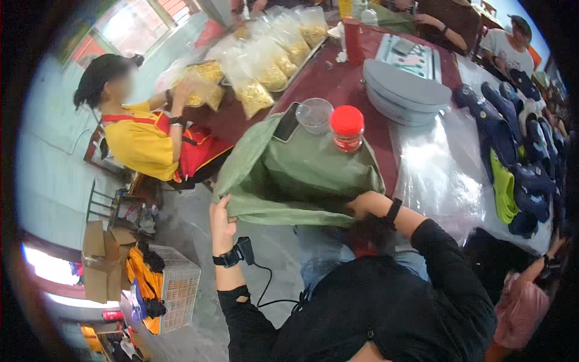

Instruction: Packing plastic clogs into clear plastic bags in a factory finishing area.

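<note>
1 green sack (pixel 307 160), frame center, spanning between 2 hands. 1 phone (pixel 286 123), 1 clear tub (pixel 314 116), 1 red-lidded jar (pixel 348 129) by its top edge. Left hand (pixel 222 222) pinches left rim; right hand (pixel 371 205) at mouth, finger grip unclear.

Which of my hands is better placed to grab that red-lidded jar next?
Probably your right hand: it appears closer to the red-lidded jar, at the right of the opening of the green bag. Your left hand is farther off, gripping the bag's left edge.

The sack (pixel 313 175) is green, the jar lid (pixel 347 121) red.
</note>
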